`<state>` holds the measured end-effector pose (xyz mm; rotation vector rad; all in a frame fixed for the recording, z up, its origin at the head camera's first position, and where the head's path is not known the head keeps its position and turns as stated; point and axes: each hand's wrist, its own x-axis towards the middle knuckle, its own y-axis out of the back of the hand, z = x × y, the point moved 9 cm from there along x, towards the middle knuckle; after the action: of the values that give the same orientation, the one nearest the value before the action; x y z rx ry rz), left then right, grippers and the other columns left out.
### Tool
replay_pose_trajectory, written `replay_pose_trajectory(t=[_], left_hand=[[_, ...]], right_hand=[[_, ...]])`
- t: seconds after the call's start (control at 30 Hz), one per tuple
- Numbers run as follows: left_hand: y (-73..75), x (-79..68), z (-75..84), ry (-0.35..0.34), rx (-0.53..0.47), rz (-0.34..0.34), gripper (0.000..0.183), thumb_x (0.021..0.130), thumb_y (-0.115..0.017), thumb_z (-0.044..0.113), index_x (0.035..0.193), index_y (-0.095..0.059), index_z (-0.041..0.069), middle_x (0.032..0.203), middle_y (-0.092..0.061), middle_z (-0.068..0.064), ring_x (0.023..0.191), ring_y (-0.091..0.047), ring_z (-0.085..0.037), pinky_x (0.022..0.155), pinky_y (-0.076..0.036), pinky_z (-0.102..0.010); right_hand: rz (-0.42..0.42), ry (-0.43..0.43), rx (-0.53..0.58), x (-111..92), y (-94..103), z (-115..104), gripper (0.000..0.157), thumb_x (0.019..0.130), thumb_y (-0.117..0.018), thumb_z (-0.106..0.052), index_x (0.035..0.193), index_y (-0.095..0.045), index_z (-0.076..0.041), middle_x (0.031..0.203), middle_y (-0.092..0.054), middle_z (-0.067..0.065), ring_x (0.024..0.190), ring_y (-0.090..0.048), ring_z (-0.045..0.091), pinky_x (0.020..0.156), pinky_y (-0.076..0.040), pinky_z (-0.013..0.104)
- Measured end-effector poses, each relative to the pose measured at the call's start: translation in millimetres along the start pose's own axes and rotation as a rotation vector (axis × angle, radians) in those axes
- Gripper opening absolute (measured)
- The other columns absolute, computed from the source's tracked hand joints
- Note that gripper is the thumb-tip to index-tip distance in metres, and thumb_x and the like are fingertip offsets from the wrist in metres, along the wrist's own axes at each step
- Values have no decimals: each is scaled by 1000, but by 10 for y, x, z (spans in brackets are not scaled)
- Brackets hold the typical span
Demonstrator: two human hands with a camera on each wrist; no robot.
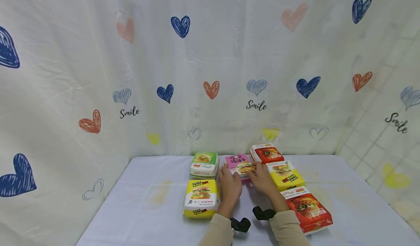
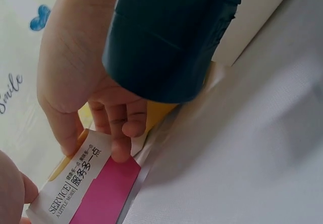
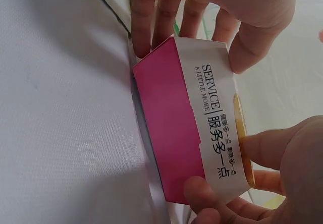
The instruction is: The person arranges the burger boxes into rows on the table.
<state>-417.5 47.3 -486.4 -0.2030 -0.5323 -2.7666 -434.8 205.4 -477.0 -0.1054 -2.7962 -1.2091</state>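
A small pink-and-white burger box [image 1: 241,164] stands toward the table's back, between the hands. Its front panel [image 3: 176,103] shows magenta below and white above, lettered "SERVICE". My left hand [image 1: 230,184] holds its left end; in the right wrist view that hand [image 3: 222,12] has the thumb near the top edge and fingers along the side. Against the right end, my right hand [image 1: 263,178] grips with thumb on the top edge and fingertips around the corner, as the left wrist view shows of that hand [image 2: 96,88]. The box's underside is hidden.
Left of the hands stand a green-and-white box [image 1: 204,164] and a yellow-and-white box [image 1: 201,198]. On the right, a red box [image 1: 267,153], a yellow box [image 1: 285,175] and a larger red box [image 1: 307,209] form a slanting row. A heart-printed curtain [image 1: 210,63] hangs behind the white-covered table [image 1: 137,202].
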Motion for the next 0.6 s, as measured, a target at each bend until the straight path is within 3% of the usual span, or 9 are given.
replay_pose_trajectory(t=[0.27,0.43,0.6], left_hand=[[55,-22,32,-21,19,47,53,101,-57,13,151,-46,3,139,-44,-20,129,-43,-34,109,-41,-54],[51,-11,41,-47,32,42,45,102,-55,12,146,-49,4,141,-49,-18,127,-49,-33,108,-43,-53],[45,17,34,-74,39,48,36,102,-56,10,138,-51,5,133,-57,-16,116,-57,-28,104,-48,-49]], right_hand=[[2,4,4,3,-14,5,54,105,-51,-21,149,-35,6,137,-40,32,109,-52,38,94,-48,52],[13,7,-22,-2,-11,12,53,105,-52,-23,147,-37,6,135,-40,32,108,-53,38,96,-48,55],[21,5,-41,14,-15,17,53,105,-52,-24,147,-37,5,134,-41,31,107,-53,39,96,-48,55]])
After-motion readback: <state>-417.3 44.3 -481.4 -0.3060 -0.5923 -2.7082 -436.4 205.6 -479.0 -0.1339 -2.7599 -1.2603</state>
